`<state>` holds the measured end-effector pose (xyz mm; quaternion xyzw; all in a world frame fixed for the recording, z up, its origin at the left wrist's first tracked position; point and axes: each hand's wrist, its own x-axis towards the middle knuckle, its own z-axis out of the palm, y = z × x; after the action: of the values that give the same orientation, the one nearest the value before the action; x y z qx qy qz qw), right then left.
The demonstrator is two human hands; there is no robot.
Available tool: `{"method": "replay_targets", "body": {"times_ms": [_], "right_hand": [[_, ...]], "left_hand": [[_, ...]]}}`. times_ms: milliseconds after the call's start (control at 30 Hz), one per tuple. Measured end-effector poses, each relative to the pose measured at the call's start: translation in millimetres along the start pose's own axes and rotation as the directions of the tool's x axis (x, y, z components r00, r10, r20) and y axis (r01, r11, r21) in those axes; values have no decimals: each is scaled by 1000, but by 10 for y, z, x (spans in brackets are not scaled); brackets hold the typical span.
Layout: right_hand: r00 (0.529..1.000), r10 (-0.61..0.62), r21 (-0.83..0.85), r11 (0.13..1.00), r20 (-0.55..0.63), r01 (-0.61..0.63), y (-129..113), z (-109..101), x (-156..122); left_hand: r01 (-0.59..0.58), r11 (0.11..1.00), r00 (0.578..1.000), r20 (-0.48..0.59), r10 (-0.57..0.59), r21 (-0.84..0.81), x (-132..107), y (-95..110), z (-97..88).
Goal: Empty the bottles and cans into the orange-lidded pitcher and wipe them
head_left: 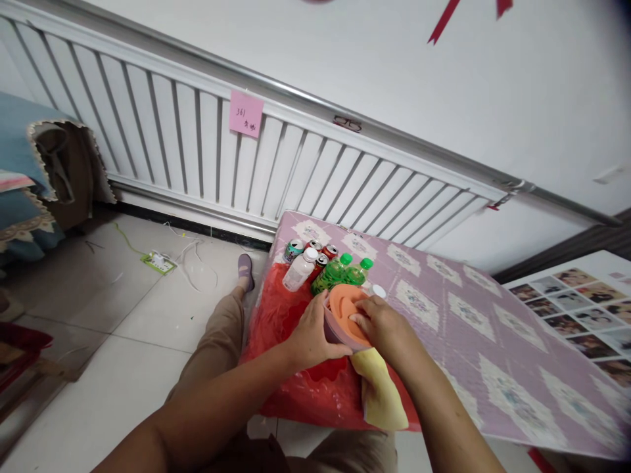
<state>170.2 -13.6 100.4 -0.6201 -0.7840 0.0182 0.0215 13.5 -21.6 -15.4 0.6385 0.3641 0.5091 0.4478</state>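
A round pinkish container point(333, 330) with an orange lid point(342, 303) is held over a red plastic bag point(290, 394). My left hand point(313, 334) wraps around the container's near left side. On top, the fingers of my right hand point(387, 322) are closed at the middle of the lid, which sits slightly tilted in the rim. A yellow cloth point(382, 391) lies just below the container. Beyond my hands stand two green-capped bottles point(331, 273), a white-capped clear bottle point(299, 270) and several drink cans point(294, 249). Another white cap point(378, 291) shows behind my right hand.
These things are on a purple patterned bed point(444, 309) against a white railing point(305, 167) carrying a pink note point(246, 113). On the floor to the left lie a power strip point(158, 261) and cables. A photo board point(582, 309) is at right.
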Motion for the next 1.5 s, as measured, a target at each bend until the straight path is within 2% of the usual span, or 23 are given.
{"method": "replay_targets", "body": {"times_ms": [200,333,567,833,1500], "right_hand": [[998,39,-26,999,41,-38,-41,-26,8],[999,35,-24,999,21,-34,-15,2,12],[998,-52,33,998,-43,53,31,7,-20],[992,-95,98,990,-83,103,134,64,0],[983,-162,106,979,-90,172,183,53,7]], "left_hand": [[22,1000,1000,-5,-22,-14,3,30,-3],[23,1000,1000,-1,-23,1,4,23,-2],[31,999,1000,7,-31,34,3,15,4],[63,997,997,30,-64,35,11,91,-35],[29,998,999,23,-30,56,14,21,-24]]}}
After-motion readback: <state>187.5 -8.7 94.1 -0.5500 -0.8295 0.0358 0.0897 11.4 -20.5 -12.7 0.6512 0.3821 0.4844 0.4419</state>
